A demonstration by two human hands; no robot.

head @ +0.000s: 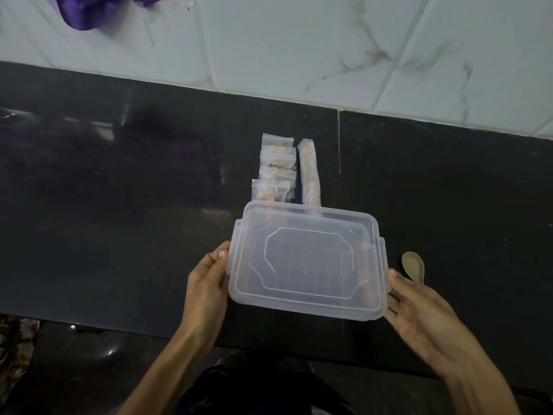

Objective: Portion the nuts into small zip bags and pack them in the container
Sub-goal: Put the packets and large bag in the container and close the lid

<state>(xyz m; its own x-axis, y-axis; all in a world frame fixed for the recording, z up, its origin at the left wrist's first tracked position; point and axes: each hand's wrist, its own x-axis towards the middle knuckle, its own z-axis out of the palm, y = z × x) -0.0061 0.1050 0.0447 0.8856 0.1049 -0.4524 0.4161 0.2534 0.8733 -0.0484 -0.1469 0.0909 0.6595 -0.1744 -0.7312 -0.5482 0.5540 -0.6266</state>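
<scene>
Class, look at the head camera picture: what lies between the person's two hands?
The clear plastic container, lid on, spans the gap between the left hand and right hand; both touch its short sides.

Home kitchen, seen from above.
A polished black stone table (pixel 149 181) runs along a wall of white marbled tiles (pixel 299 55), with a small spoon (pixel 413 266) lying on it.

Single head-worn view, wide-angle, aimed forward and steeply down at a dark counter (pixel 119 205). Tiled wall (pixel 299 40) is seen at the top edge, forearms entering from the bottom. Close range, roughly arm's reach. Edges are probably bent by the lens. No second view, so nothing is shared.
</scene>
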